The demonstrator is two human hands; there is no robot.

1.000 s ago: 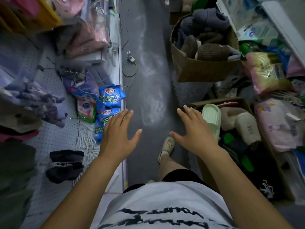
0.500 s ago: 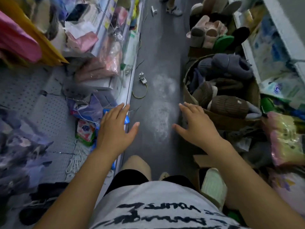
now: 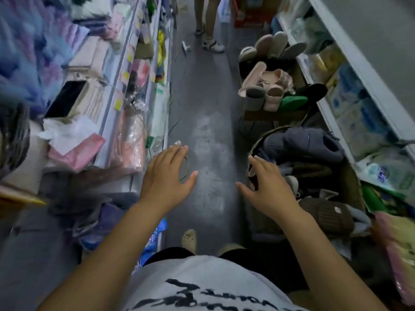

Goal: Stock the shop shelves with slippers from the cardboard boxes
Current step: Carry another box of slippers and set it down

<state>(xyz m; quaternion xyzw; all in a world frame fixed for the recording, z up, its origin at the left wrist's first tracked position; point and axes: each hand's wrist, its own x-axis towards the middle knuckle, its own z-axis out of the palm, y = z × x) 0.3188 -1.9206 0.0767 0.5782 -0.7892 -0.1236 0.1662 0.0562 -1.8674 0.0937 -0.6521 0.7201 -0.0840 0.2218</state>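
left hand (image 3: 167,176) wide, empty | right hand (image 3: 268,187) wide, empty, beside cardboard box (image 3: 350,176)

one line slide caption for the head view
Open, empty left hand and right hand held out over a shop aisle, the right near a brown cardboard box of grey plush slippers.

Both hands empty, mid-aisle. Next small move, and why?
Probably reach the right hand into the cardboard box beside it and grip the grey slipper on top. Both hands are open and hold nothing, the left hand over floor, and that box is the nearest slipper stock.
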